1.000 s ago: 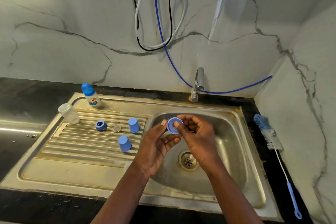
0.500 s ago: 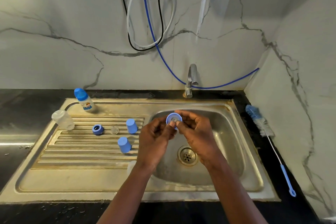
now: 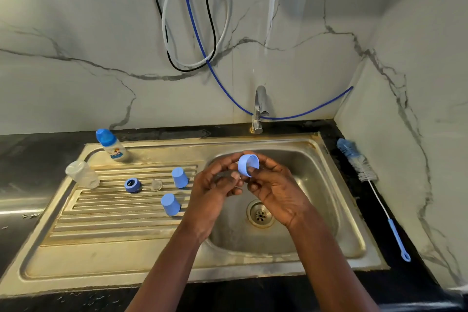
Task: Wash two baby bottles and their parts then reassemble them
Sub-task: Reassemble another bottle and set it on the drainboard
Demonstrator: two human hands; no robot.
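Over the sink basin (image 3: 326, 200) my right hand (image 3: 276, 190) pinches a blue screw ring (image 3: 248, 164), tilted on its edge. My left hand (image 3: 215, 185) is beside it with curled fingers and seems to hold something small and clear; I cannot tell what. On the drainboard (image 3: 101, 213) stand two blue caps (image 3: 179, 177) (image 3: 170, 204), a second blue ring (image 3: 132, 185) and a clear teat (image 3: 156, 184). A clear bottle body (image 3: 82, 174) lies at the board's left edge. An assembled bottle with a blue cap (image 3: 111, 145) stands at the back left.
The tap (image 3: 258, 111) stands behind the basin with no water running. A bottle brush (image 3: 364, 172) with a blue handle lies on the black counter to the right. Hoses and a cable hang on the marble wall. The drain (image 3: 260, 214) is open.
The blue ring has turned from facing me to edge-on, now held mostly by my right hand. My left fingers have drawn slightly away from it.
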